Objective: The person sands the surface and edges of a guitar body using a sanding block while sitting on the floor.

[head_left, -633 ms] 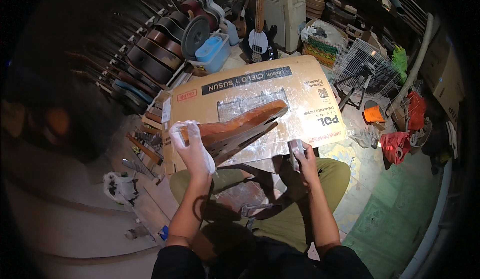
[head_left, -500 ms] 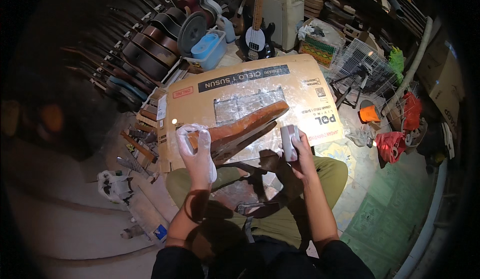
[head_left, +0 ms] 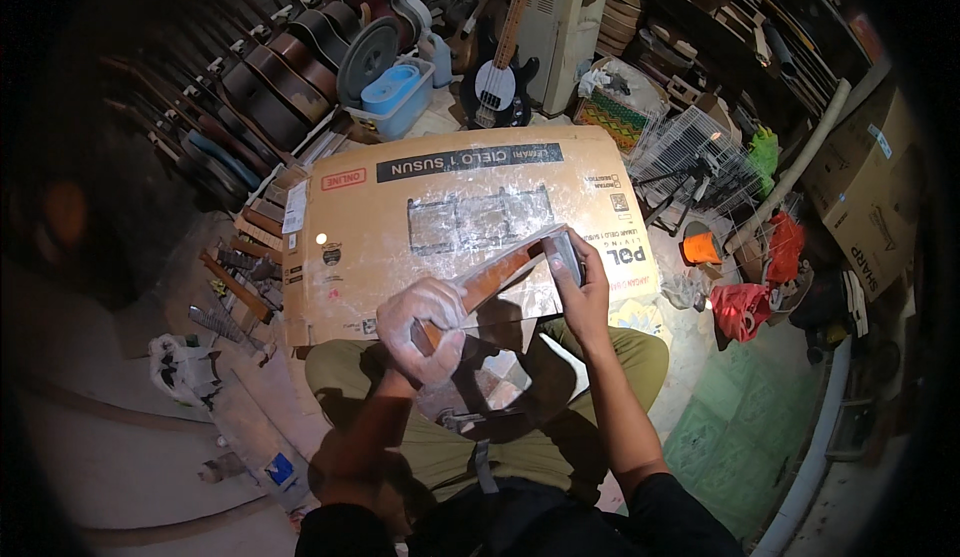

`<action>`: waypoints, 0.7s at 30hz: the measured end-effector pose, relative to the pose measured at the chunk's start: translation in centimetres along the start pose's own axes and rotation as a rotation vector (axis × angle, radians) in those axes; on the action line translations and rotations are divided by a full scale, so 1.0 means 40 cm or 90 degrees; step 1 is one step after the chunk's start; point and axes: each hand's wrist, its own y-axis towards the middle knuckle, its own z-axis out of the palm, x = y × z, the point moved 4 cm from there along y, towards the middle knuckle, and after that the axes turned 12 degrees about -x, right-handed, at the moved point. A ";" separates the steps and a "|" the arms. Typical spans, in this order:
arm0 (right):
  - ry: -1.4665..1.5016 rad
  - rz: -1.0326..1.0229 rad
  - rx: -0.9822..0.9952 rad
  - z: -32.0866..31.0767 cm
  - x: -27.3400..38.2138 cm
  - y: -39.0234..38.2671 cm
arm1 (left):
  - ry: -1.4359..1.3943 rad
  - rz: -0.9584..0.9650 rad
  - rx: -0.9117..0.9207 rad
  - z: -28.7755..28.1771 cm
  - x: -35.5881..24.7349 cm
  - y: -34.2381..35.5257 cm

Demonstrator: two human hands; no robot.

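Note:
My left hand (head_left: 415, 327), coated in pale dust, is closed around the near-left end of a reddish-brown wooden piece (head_left: 496, 275). The piece is held up on its edge, slanting away to the right, and its long side is curved. Gripped in my right hand (head_left: 592, 297) is a grey sanding block (head_left: 563, 255), which lies against the far right end of the wood. Beneath both hands is a flattened cardboard sheet (head_left: 345, 222) streaked with white dust. My fingers and the shadows hide part of the wood.
A row of guitars (head_left: 290, 62) leans at the back left, beside a clear tub (head_left: 405, 107) with a blue container. A black bass guitar (head_left: 497, 92) stands behind the cardboard. To the right are a wire cage (head_left: 690, 157), an orange cup (head_left: 702, 247) and a red bag (head_left: 740, 307).
The wood has tipped and swung nearer to me, its left end lower. My right hand has brought the sanding block up against its far end. My left hand has moved right and down.

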 end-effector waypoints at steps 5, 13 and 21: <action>-0.283 -0.093 0.000 0.022 0.041 -0.042 | -0.016 0.076 0.020 0.016 -0.007 -0.020; -0.274 -0.040 -0.069 -0.028 0.011 0.018 | 0.023 0.104 0.068 0.048 -0.028 -0.040; -0.272 -0.033 -0.041 -0.041 -0.015 -0.048 | 0.017 0.114 0.106 0.033 -0.016 -0.064</action>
